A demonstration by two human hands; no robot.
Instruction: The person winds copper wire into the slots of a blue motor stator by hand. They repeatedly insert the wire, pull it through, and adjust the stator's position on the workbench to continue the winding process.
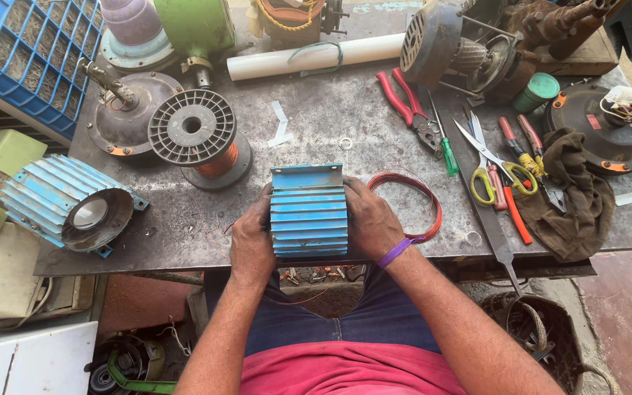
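A blue finned motor housing point(309, 211) rests at the near edge of the metal workbench point(316, 117). My left hand point(251, 238) grips its left side and my right hand point(371, 219) grips its right side. A purple band circles my right wrist. A loop of copper wire point(412, 201) lies just right of my right hand. A grey spool of copper wire point(199, 139) stands to the upper left.
A second blue finned housing point(67, 201) lies at the bench's left edge. Red pliers point(404, 102), a green screwdriver point(444, 143), yellow-handled scissors point(495, 172) and a brown rag point(576, 194) lie right. A white pipe point(309, 57), motor parts and a blue crate point(20, 55) sit behind.
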